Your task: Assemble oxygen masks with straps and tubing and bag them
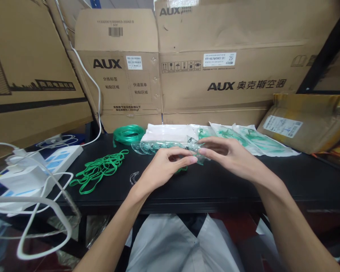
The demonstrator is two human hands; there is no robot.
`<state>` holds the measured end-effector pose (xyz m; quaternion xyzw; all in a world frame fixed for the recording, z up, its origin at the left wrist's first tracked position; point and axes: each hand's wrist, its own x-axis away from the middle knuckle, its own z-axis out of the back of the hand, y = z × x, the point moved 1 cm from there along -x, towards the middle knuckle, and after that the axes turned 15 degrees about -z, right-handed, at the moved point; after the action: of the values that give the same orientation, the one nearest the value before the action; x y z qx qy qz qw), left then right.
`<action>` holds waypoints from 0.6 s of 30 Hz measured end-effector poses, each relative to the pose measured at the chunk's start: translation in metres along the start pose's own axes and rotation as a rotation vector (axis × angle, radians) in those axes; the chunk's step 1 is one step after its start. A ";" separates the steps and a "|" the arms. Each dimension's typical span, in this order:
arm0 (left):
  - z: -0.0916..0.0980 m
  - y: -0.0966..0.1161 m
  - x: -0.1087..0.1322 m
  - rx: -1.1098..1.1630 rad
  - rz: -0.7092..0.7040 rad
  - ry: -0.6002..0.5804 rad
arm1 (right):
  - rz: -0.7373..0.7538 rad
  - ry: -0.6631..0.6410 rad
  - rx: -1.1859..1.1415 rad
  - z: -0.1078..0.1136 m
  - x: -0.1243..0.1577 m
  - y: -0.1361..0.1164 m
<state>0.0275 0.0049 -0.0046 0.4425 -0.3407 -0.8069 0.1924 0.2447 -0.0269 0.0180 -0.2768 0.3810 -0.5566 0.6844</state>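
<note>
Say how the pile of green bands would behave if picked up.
The green bands lie in thin, slack loops, so probably floppy and light. They overlap in a tangle, so several would likely lift together.

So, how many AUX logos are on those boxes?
3. The left logo is above the green tubing coil; the middle logo is beside the Chinese lettering; the top logo is at the upper edge. Others may be hidden.

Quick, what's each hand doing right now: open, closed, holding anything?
Left hand: closed, fingertips pinching the clear plastic piece.
Right hand: closed, pinching the same clear plastic piece from the other side.
</note>
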 end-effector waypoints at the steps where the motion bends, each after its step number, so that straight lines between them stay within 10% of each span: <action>1: 0.000 0.000 0.000 0.005 0.005 0.006 | 0.017 0.001 -0.015 -0.001 0.000 0.000; 18: -0.002 -0.003 0.000 0.108 0.068 0.032 | 0.176 0.041 -0.047 -0.008 -0.002 0.001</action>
<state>0.0288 0.0063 -0.0075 0.4533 -0.3953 -0.7732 0.2009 0.2387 -0.0248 0.0135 -0.2470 0.4307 -0.4909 0.7159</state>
